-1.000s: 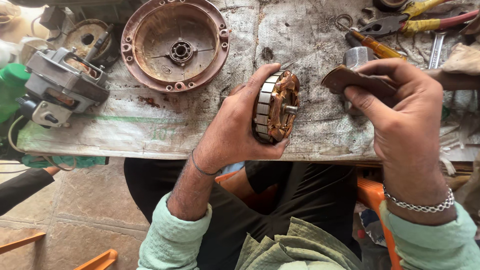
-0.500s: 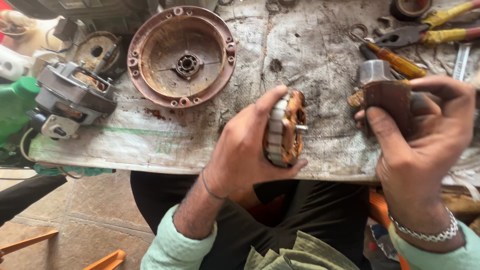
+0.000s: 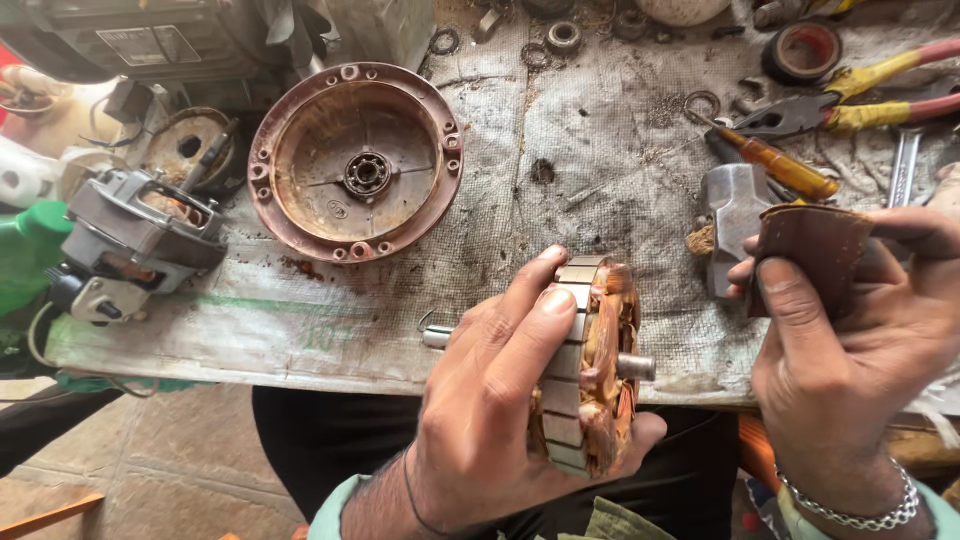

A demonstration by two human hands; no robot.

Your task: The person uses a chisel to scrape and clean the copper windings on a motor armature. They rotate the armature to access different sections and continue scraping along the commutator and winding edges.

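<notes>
The left hand [image 3: 490, 400] is gripping a round motor rotor with silver steel laminations and copper-coloured windings [image 3: 585, 365], fingers wrapping over the laminated rim and the thumb bracing it from below, so the grip is closed firmly on the drum while its short steel shaft [image 3: 635, 366] is pointing out to the right, left bare and facing the other hand. The right hand [image 3: 850, 370] is pinching a folded piece of brown abrasive paper [image 3: 815, 250] between thumb and fingers, holding it up just to the right of the rotor and apart from it. The rotor is hanging at the near edge of the bench [image 3: 300, 330], over the person's lap. Beyond the rotor, to its upper left, a rusty round end cover with a central bearing [image 3: 355, 160] is lying open side up; beyond the rotor, to its upper right, a grey hammer head [image 3: 735, 225], an amber-handled screwdriver [image 3: 775, 165] and yellow-and-red-handled pliers [image 3: 850, 95] are resting.
</notes>
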